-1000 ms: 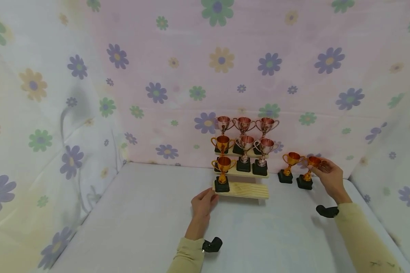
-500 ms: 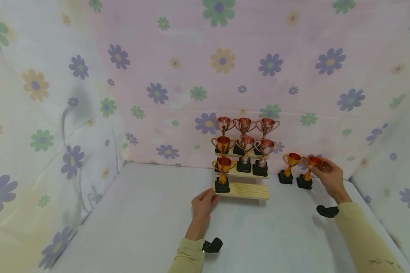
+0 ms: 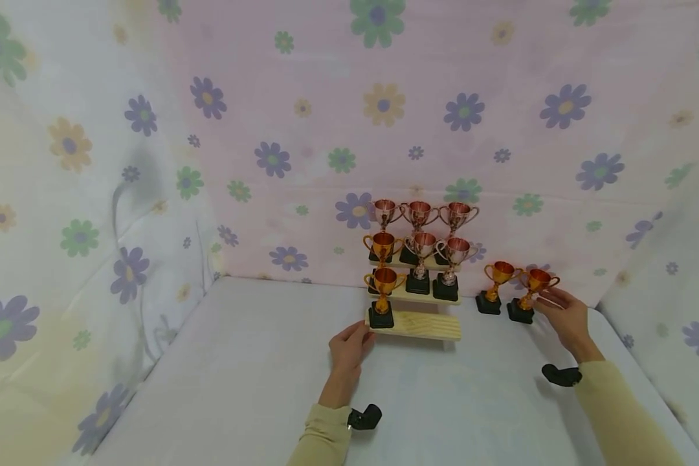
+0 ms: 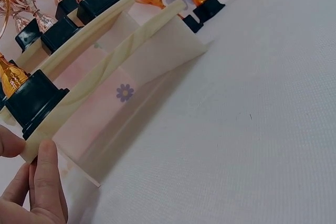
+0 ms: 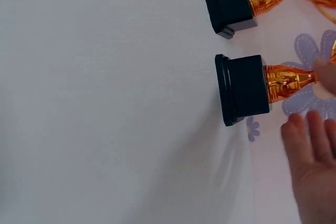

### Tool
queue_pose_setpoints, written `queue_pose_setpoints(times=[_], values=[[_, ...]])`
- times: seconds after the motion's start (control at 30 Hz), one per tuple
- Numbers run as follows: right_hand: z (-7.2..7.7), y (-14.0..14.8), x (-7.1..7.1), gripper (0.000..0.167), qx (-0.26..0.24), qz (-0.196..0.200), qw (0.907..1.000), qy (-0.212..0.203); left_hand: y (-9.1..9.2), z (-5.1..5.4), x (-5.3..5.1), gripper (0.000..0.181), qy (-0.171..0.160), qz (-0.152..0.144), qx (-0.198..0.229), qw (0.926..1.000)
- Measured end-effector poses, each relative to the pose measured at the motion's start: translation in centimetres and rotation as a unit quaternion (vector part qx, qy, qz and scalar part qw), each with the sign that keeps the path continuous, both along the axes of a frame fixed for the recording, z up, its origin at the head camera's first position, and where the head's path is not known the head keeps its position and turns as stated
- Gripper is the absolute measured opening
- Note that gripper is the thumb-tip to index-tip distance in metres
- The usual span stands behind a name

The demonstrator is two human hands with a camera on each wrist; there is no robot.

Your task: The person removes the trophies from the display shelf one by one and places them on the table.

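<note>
At the lower-left corner of the stepped wooden display stand (image 3: 425,325), my left hand (image 3: 348,349) pinches the lowest step, thumb above and fingers below in the left wrist view. A gold trophy cup (image 3: 385,281) stands on that step's left end. To the right, two more gold trophies stand upright on the table: a left one (image 3: 501,273) and a right one (image 3: 537,282). My right hand (image 3: 565,320) is beside the right trophy. In the right wrist view its fingers (image 5: 298,140) are spread and apart from the stem, while the blurred thumb (image 5: 326,74) overlaps the stem; contact is unclear.
Three rose-gold trophies (image 3: 419,212) fill the stand's top step. The middle step bears a gold trophy (image 3: 383,246) at left and two rose-gold ones (image 3: 455,251). A white-covered table (image 3: 256,362) lies beneath, with flower-printed cloth (image 3: 303,123) behind and at the sides.
My right hand has let go of the right trophy's cup and moved slightly down, with its fingers now lower beside the stem. The left hand keeps its grip on the stand.
</note>
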State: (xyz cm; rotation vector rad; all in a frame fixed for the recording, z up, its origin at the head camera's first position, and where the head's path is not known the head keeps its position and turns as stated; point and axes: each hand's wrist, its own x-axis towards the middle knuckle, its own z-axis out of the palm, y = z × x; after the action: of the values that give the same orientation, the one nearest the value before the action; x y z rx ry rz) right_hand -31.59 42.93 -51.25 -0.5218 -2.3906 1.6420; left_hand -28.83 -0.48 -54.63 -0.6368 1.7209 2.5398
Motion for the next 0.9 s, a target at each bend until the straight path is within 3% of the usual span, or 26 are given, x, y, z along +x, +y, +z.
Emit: queue_pose_setpoints(times=[0.13, 0.2, 0.3, 0.4, 0.6, 0.77, 0.9], values=[[0.2, 0.5, 2.0, 0.073, 0.024, 0.015, 0.9980, -0.057, 0.1, 0.0, 0.0, 0.031, -0.001, 0.000, 0.001, 1.0000], [0.3, 0.8, 3.3, 0.074, 0.051, 0.047, 0.9936, -0.089, 0.2, 0.0, 0.0, 0.031, 0.000, 0.002, 0.004, 1.0000], [0.4, 0.6, 5.2, 0.078, 0.108, 0.119, 0.9791, -0.124, 0.1, 0.0, 0.0, 0.031, 0.002, 0.006, 0.005, 1.0000], [0.3, -0.1, 7.0, 0.080, 0.148, 0.165, 0.9654, -0.138, 0.1, -0.1, 0.0, 0.031, 0.001, 0.007, 0.003, 1.0000], [0.7, -3.6, 9.7, 0.068, 0.184, 0.209, 0.9546, -0.104, 0.0, -0.2, 0.0, 0.033, 0.015, -0.002, 0.018, 0.9997], [1.5, -8.1, 10.6, 0.057, 0.199, 0.237, 0.9494, -0.051, -0.1, -0.1, 0.0, 0.032, 0.025, 0.003, 0.029, 0.9993], [2.0, -11.7, 10.7, 0.050, 0.194, 0.245, 0.9501, -0.002, 0.0, -0.1, 0.1, 0.031, 0.015, 0.000, 0.022, 0.9996]])
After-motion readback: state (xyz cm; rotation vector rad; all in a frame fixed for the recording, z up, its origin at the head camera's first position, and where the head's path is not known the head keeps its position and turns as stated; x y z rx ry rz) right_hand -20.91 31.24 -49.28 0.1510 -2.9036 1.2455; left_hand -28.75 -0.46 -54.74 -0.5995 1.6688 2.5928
